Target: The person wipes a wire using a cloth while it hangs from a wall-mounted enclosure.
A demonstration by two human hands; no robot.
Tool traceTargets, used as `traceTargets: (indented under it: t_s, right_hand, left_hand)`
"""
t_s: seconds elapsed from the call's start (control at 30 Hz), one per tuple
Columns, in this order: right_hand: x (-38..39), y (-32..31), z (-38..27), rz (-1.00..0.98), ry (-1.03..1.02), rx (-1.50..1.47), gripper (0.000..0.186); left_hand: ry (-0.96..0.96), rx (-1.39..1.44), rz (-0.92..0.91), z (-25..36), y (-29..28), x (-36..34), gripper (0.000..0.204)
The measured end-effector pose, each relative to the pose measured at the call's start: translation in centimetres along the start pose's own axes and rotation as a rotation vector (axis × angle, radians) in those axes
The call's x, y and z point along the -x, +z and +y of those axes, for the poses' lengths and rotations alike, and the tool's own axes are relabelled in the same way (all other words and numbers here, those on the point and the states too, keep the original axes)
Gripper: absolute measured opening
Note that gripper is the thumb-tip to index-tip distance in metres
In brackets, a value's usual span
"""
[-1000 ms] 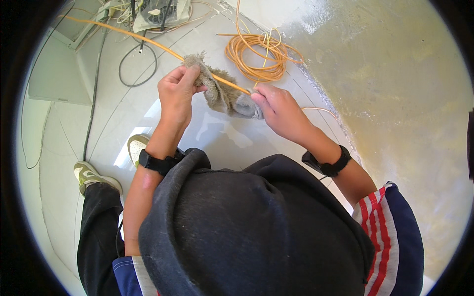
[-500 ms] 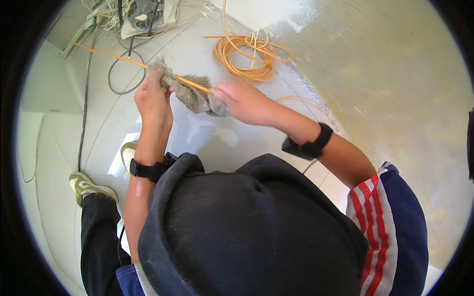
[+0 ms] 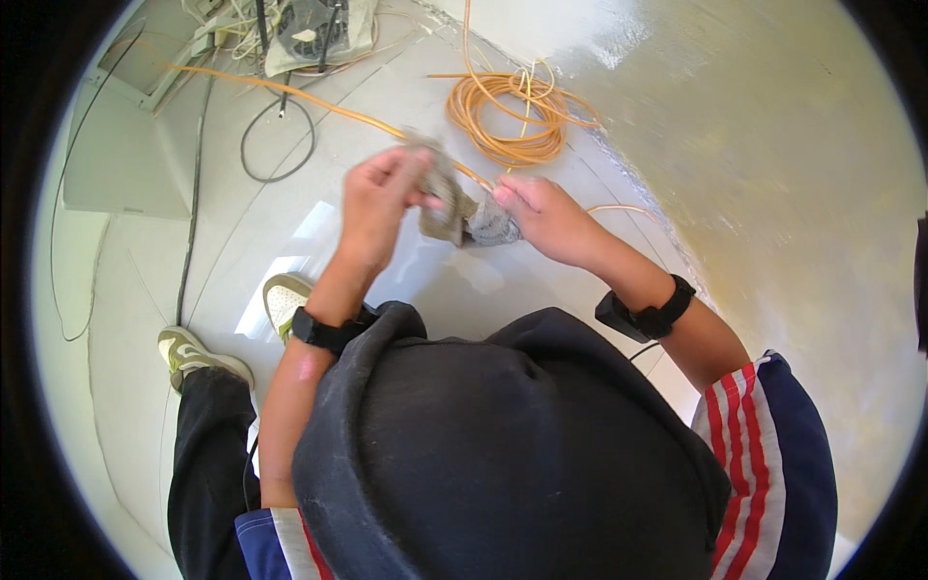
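My left hand (image 3: 385,198) pinches a shaggy grey-brown cloth (image 3: 447,208), which is blurred by motion near the fingers. An orange cable (image 3: 338,108) runs diagonally from the upper left to the cloth and passes behind or through it. My right hand (image 3: 559,220) is closed on the cloth's greyer right end, where the cable meets it; whether the fingers also grip the cable directly is hidden.
A coil of orange cable (image 3: 503,126) lies on tiles (image 3: 251,261) beyond my hands. Tangled white cables and a plastic bag (image 3: 314,39) sit at the top. A dark cable loop (image 3: 246,159), a pale panel (image 3: 116,179) and a rougher floor surface (image 3: 764,174) surround them.
Both hands have moved rightward since half a second ago, and the cloth between them looks shorter and more bunched, with its left part now blurred. Both hands still hold it.
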State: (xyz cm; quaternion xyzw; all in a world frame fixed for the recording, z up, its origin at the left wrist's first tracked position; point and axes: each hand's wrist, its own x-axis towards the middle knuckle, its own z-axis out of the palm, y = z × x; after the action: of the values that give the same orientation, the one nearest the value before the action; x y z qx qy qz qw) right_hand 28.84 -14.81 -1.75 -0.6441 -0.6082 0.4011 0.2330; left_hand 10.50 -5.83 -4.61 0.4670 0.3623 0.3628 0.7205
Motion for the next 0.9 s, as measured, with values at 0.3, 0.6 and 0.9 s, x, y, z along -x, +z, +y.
traceTargets:
  t_s: [0.3,0.6,0.9]
  right_hand:
    - [-4.5,2.1,-2.5,-0.102,-0.089,-0.201,0.032]
    - [-6.9,3.2,-4.4,-0.003,-0.115,-0.073,0.029]
    - [-4.5,4.1,-2.5,0.012,-0.161,-0.087,0.028]
  left_hand:
    - [0.008,0.053,-0.038,0.1,-2.0,0.6,0.012]
    - [0.099,0.228,0.168,0.7,-3.7,0.4,0.015]
    - [0.141,0.409,0.339,0.9,-5.2,-1.2,0.012]
